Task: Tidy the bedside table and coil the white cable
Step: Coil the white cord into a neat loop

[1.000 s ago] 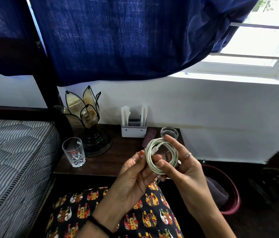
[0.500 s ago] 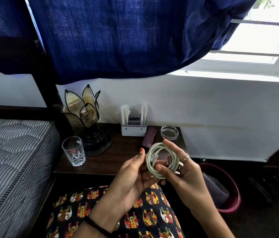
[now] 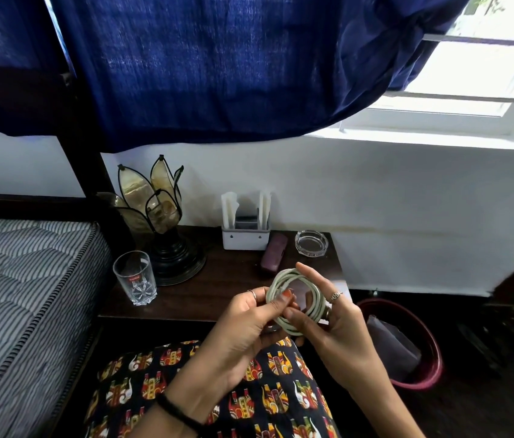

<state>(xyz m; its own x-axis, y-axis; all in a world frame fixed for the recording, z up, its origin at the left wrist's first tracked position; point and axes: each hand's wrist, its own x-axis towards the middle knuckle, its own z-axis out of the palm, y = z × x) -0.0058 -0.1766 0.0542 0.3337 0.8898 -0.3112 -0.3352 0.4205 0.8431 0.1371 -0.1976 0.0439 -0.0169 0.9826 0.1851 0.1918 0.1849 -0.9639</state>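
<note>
While the white cable [image 3: 296, 300], already looped, is held just in front of the bedside table [image 3: 217, 279], keep the right hand [image 3: 337, 324] curled around the coil and let the left hand [image 3: 249, 324], pinching its near side, tuck the free end.

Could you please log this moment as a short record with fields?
cable: white cable wound into a loop, held above the table's front edge
left hand: left hand pinches the loop's near side
right hand: right hand holds the loop, fingers through it
table: bedside table carries a drinking glass, lamp, white holder, ashtray
floor: red bin right of table
</note>
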